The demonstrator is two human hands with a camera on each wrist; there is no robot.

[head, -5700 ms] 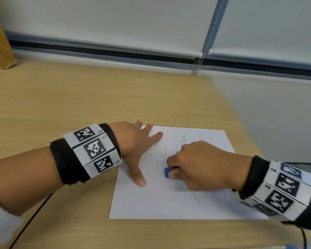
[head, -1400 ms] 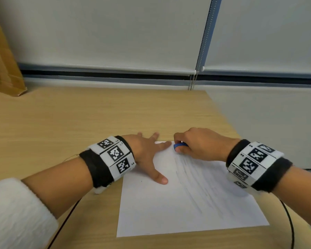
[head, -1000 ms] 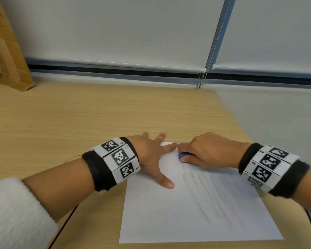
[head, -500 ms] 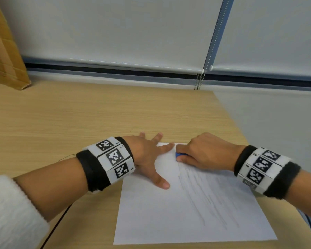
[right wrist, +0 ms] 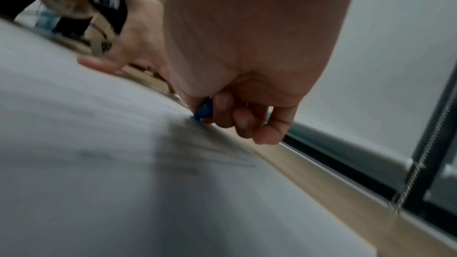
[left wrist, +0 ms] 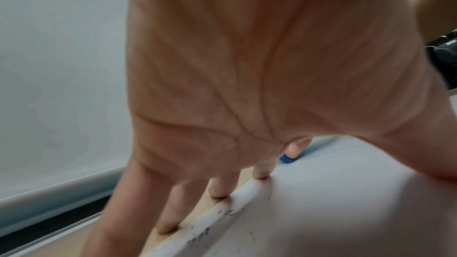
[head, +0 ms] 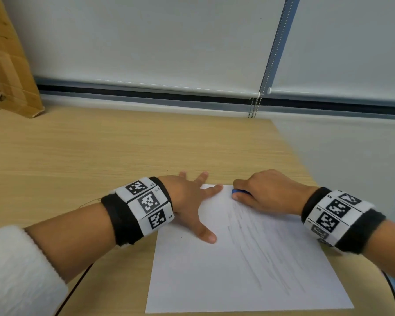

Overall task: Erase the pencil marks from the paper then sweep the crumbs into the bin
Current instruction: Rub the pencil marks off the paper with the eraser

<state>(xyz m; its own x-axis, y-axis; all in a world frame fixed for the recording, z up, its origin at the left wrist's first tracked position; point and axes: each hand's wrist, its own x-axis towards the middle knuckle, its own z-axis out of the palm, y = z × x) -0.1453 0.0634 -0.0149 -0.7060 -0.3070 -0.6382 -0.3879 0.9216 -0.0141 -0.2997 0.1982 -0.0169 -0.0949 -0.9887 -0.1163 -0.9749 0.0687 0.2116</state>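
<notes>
Left hand [head: 187,201] lies flat with fingers spread and straight, pressing the far left corner of the paper [head: 214,277]; thumb and forefinger on the sheet, the other fingertips [left wrist: 217,192] on the worktop [head: 100,151] just past the paper's edge; right hand [head: 267,192] curled, fingers clamped on a small blue eraser [head: 237,191], pinched between thumb and fingers; eraser tip touching the paper at its far edge, just right of the left forefinger; hands near each other but apart. Paper lies flat on the near right part of the worktop, slightly skewed; grey pencil strokes [head: 260,247] run in slanted lines down the sheet's middle and right, from the eraser toward the near edge; left portion of sheet looks mostly white. Dark crumbs [left wrist: 210,228] scattered along the paper's far edge by the left fingertips, seen in the left wrist view. Both wrists carry black bands with printed square markers [head: 148,201]; brown cardboard [head: 7,71] stands at the far left; white blinds [head: 169,42] behind the worktop, bead chain [head: 253,106] hanging between them. Bin not in view.
</notes>
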